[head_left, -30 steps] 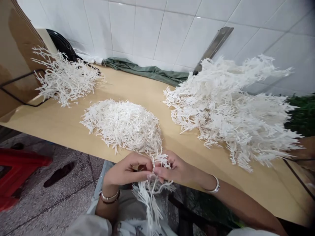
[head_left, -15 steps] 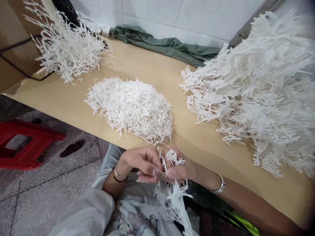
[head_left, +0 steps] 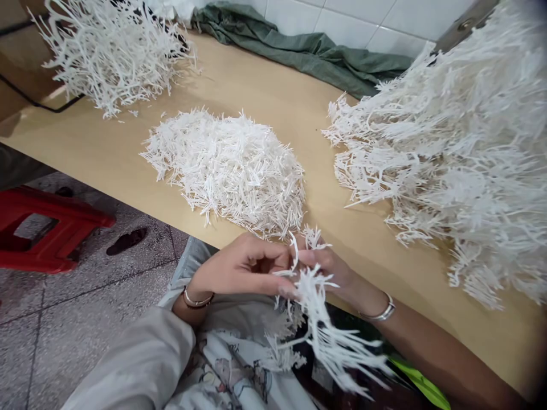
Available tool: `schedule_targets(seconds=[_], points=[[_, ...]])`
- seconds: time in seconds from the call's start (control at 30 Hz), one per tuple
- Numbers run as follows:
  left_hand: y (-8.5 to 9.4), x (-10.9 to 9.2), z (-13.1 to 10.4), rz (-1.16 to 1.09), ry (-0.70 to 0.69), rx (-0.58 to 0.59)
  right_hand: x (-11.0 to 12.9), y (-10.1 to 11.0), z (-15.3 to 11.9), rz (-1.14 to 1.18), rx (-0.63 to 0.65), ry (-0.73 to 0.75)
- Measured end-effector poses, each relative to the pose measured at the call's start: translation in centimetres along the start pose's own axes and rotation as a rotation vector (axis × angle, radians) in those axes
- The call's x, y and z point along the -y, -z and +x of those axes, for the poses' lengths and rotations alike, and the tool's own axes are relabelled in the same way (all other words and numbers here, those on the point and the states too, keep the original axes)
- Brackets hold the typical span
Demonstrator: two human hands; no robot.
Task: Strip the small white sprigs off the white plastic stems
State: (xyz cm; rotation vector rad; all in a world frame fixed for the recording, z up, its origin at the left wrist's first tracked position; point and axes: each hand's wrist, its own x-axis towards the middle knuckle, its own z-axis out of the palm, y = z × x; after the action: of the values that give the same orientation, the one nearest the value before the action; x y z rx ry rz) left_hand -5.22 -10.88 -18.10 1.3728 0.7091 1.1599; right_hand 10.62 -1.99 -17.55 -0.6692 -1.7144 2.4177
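My left hand (head_left: 243, 265) is closed, its thumb and fingers pinching at a bunch of white branched plastic-looking strands (head_left: 327, 324). Close against it, my right hand (head_left: 335, 267) is also closed on the bunch, partly hidden behind the strands. The longer tips fan out below my hands over my lap, and a few short forked ends (head_left: 314, 236) poke up above the fingers. Just beyond my hands, a low heap of short white pieces (head_left: 239, 171) lies on the tan tabletop (head_left: 273, 97).
A large pile of white branched strands (head_left: 453, 154) covers the table's right side. At the far left lies a tangle of bare-looking white stems (head_left: 115, 57). Green cloth (head_left: 294, 48) runs along the tiled wall. A red stool (head_left: 51, 228) and a dark shoe (head_left: 126, 241) are on the floor.
The held bunch has swung up and to the right, its strands now spread wider. My left hand has turned, with its back more in view. The camera view has shifted a little.
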Motion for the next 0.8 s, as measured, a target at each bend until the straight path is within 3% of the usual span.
schedule_targets(seconds=[0.13,0.2,0.3,0.53,0.67,0.73,0.8], points=[[0.2,-0.6,-0.2,0.307,-0.073,-0.083,-0.4,0.4,0.5,0.049,0.032,0.037],[0.6,-0.8,-0.3,0.344,-0.089,-0.071,-0.7,0.5,0.4,0.021,0.049,0.061],[1.4,-1.1,-0.8,0.254,-0.055,-0.015,-0.9,0.5,0.1,-0.065,0.089,0.110],[2.3,-1.4,-1.3,0.006,0.108,0.101,-1.0,0.1,0.1,-0.309,0.182,0.410],[2.0,-0.9,-1.0,-0.093,0.218,0.259,-0.7,-1.0,-0.5,-0.369,0.157,0.435],[1.8,-0.9,-1.8,-0.049,0.252,0.393,-0.5,-2.0,-1.7,-0.381,0.243,0.368],[1.5,-1.3,-3.6,0.118,0.171,0.484,-0.3,-2.7,-3.7,-0.478,0.367,0.224]])
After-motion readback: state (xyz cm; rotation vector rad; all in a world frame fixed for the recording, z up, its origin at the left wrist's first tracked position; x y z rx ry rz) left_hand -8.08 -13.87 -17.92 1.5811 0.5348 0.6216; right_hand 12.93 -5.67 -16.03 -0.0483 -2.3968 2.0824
